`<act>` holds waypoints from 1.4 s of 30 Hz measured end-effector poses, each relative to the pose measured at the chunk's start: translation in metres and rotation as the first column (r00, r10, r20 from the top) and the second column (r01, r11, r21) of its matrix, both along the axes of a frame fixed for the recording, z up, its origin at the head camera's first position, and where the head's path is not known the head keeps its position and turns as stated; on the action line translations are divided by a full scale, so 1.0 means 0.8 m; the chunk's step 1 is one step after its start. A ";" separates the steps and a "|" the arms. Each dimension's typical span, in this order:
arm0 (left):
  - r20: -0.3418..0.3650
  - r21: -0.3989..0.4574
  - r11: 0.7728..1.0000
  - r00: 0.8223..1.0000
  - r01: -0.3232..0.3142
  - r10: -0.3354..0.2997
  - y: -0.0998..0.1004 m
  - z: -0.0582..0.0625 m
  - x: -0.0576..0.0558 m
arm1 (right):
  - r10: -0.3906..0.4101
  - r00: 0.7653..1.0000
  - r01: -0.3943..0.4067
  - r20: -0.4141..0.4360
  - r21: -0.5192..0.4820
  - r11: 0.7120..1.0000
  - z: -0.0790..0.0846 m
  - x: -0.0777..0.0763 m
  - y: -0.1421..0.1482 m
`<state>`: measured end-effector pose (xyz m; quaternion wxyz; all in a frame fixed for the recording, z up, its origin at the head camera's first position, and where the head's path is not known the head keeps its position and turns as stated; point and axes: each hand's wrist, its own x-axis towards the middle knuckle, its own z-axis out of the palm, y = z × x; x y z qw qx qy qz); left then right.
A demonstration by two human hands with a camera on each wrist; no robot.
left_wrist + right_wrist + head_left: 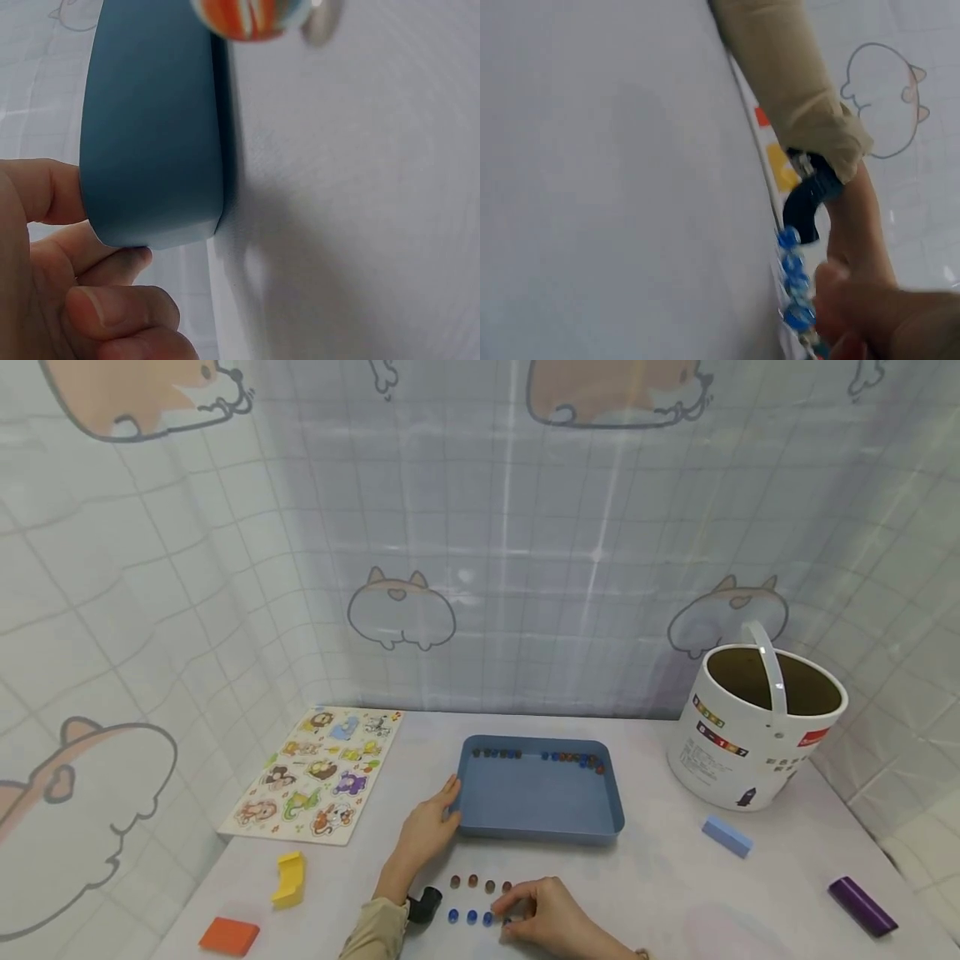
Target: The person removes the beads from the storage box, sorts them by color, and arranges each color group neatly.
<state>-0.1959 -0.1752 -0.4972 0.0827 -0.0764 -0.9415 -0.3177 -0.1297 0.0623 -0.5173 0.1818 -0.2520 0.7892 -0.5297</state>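
In the head view, my left hand (429,831) holds the front left corner of a shallow blue tray (540,837). The left wrist view shows the thumb at the tray wall's (154,127) rim and the other fingers curled by its outer side. In front of the tray, my right hand (551,914) has thumb and index finger around a blue marble (507,922), partly hidden by them. That marble ends a row of blue marbles (472,917). Behind it runs a row of brownish marbles (472,881). More marbles (573,757) line the tray's far side.
An animal puzzle board (330,777), a yellow block (289,880) and an orange block (229,936) lie left. To the right stand a white bucket (738,743) with a handle, a light blue block (727,836) and a purple block (862,907). A patterned curtain (480,527) backs the table.
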 end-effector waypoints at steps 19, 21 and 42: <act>0.027 0.025 1.000 1.000 -0.003 0.002 0.000 0.000 0.000 | -0.107 0.980 0.107 -0.169 -0.009 0.994 0.112 -0.102 0.033; 0.027 0.025 1.000 1.000 -0.002 0.001 0.000 -0.001 -0.001 | -0.115 0.980 0.113 -0.164 -0.020 0.993 0.120 -0.121 0.037; 0.031 0.021 1.000 1.000 0.003 -0.003 0.001 -0.001 -0.001 | -0.267 0.961 0.266 -0.066 -0.018 0.964 0.092 -0.261 0.009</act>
